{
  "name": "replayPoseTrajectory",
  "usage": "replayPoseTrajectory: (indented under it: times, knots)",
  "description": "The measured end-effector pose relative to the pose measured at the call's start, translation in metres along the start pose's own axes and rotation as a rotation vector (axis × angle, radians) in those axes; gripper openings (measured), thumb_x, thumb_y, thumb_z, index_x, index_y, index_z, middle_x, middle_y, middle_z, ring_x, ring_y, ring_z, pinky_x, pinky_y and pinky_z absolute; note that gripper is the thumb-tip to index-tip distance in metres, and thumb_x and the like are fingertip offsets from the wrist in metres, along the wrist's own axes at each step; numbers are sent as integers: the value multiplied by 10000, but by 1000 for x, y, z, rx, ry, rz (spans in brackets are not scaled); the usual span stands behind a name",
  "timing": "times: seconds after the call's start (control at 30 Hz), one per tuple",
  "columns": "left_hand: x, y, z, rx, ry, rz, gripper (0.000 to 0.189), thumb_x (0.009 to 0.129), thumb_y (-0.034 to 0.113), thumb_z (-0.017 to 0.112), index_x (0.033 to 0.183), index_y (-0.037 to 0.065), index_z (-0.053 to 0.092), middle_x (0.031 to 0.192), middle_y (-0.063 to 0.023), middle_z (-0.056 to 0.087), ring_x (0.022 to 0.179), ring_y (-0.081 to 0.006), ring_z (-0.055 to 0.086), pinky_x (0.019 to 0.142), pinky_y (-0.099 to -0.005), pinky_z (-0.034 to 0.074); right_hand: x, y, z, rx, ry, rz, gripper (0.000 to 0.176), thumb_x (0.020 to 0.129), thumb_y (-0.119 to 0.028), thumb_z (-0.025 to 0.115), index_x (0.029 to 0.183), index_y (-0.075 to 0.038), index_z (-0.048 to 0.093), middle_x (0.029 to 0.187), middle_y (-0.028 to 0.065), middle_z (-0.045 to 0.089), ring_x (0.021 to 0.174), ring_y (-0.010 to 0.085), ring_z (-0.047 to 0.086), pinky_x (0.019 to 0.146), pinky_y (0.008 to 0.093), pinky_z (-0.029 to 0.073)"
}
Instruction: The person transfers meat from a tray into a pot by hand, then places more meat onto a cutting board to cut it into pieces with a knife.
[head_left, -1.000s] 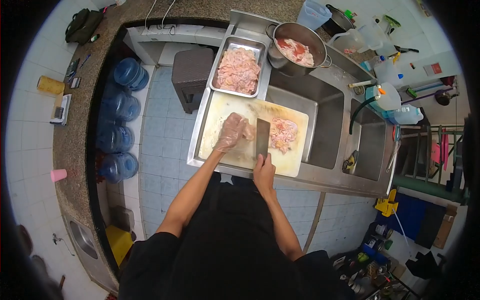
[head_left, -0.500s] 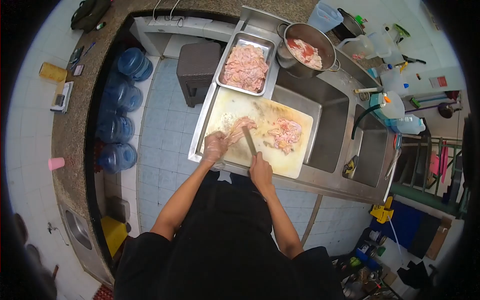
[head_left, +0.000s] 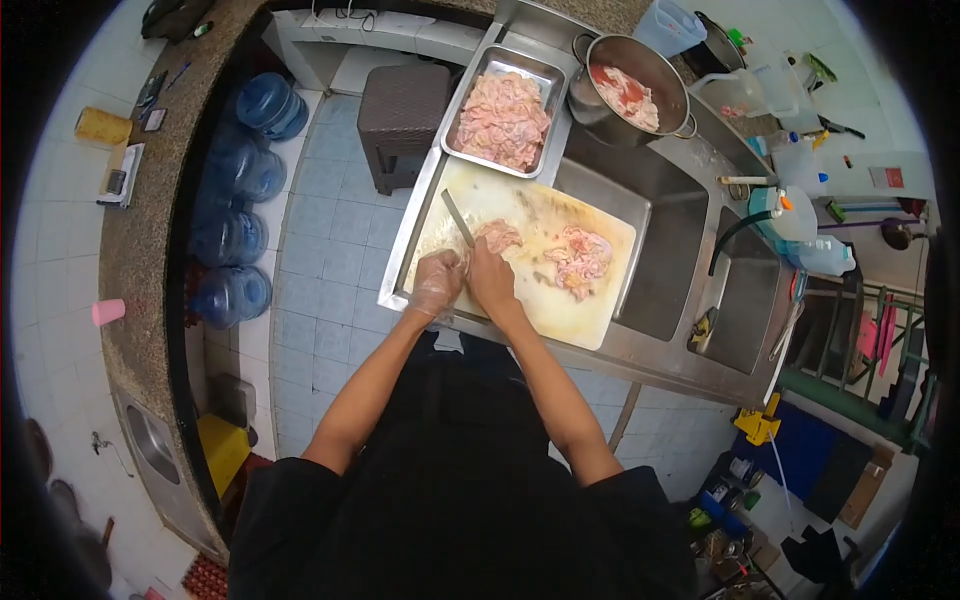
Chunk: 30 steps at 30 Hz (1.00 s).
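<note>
A white cutting board [head_left: 560,318] lies across the sink's edge in front of me. My right hand [head_left: 490,277] is closed around a knife [head_left: 457,218], its blade pointing to the far left over the board. Close beside it, my left hand [head_left: 437,283], in a clear plastic glove, has its fingers curled in on the near end of a piece of raw chicken [head_left: 499,236]. The hands partly hide that piece. Another heap of raw chicken [head_left: 580,262] lies on the board's right side.
Behind the board stands a metal tray [head_left: 452,150] full of raw chicken, beside a large pot [head_left: 600,118] with meat in reddish liquid. Sink basins [head_left: 655,250] lie to the right. A brown stool [head_left: 400,105] and blue water jugs [head_left: 235,238] are at the left.
My right hand has moved left with the knife, close to my left hand. The blade has swung to the left end of the board, and the chicken piece looks more bunched.
</note>
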<state>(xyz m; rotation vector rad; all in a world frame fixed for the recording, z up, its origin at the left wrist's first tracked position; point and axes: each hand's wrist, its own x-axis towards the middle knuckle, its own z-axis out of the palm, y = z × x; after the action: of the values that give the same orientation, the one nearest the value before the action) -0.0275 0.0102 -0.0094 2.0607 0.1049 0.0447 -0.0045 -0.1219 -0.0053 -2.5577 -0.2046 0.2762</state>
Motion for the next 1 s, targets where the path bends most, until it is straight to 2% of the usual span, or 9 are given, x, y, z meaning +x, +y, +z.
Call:
replayPoseTrajectory:
  times: [0.13, 0.27, 0.4, 0.47, 0.6, 0.67, 0.83, 0.93, 1.0]
  knots:
    - [1, -5, -6, 80, 88, -37, 142, 786, 70, 679, 697, 9, 586, 651, -238, 566, 597, -405, 573, 555, -433, 460, -62, 20, -22, -52, -19, -3, 188, 950, -113, 493, 1089, 13, 484, 672, 272, 632, 639, 474, 645, 602, 574, 522]
    - [5, -10, -19, 100, 144, -64, 208, 791, 153, 743, 707, 16, 610, 637, -212, 585, 554, -366, 559, 541, -418, 463, -115, 43, -43, -17, -85, 50, 269, 996, -167, 482, 1172, 35, 499, 661, 290, 621, 643, 498, 630, 605, 594, 502]
    - [0, -5, -33, 162, 168, -81, 254, 792, 217, 782, 720, 22, 635, 649, -183, 629, 540, -298, 586, 544, -398, 477, -121, 41, -45, 18, -50, 62, 195, 1007, -181, 496, 1079, 0, 498, 638, 312, 592, 633, 524, 603, 571, 605, 476]
    - [1, -9, -31, 28, 208, -246, 265, 801, 236, 787, 724, 23, 650, 646, -151, 645, 540, -234, 603, 550, -371, 493, -122, 37, -48, 32, -35, 67, 197, 1006, -183, 497, 1068, 4, 501, 635, 312, 590, 636, 526, 603, 580, 607, 477]
    - [20, -8, -36, 43, 146, -181, 298, 816, 268, 793, 750, 12, 654, 639, -119, 660, 558, -212, 617, 553, -362, 506, -123, 25, -58, 24, -30, 91, 253, 993, -179, 502, 1120, 38, 533, 661, 302, 618, 656, 509, 627, 610, 603, 488]
    - [36, 19, -46, -433, -30, -380, 261, 862, 239, 753, 796, 6, 657, 661, -87, 671, 585, -171, 623, 558, -335, 506, -119, 21, -59, 62, 2, 110, 228, 996, -188, 509, 1066, 28, 531, 662, 313, 610, 654, 519, 616, 614, 605, 483]
    - [116, 81, -44, -929, -14, -134, 212, 913, 204, 694, 905, 0, 635, 843, -64, 684, 768, -115, 646, 676, -260, 517, -115, 20, -67, 73, 51, 180, 217, 997, -201, 523, 1014, 15, 534, 679, 326, 608, 663, 527, 606, 615, 604, 472]
    - [144, 36, -25, -513, -167, -4, 365, 895, 310, 715, 1007, -28, 637, 949, -115, 711, 867, -209, 685, 766, -328, 546, -119, 27, -69, 80, 86, 205, 220, 997, -202, 523, 1016, 16, 536, 693, 325, 613, 682, 532, 604, 620, 602, 468]
    - [134, 1, -4, 723, -304, 227, 507, 859, 418, 723, 1104, -21, 649, 975, -160, 713, 894, -299, 692, 797, -396, 542, -129, 26, -72, 99, 119, 262, 207, 996, -210, 510, 994, -3, 525, 694, 319, 618, 694, 525, 619, 620, 605, 480]
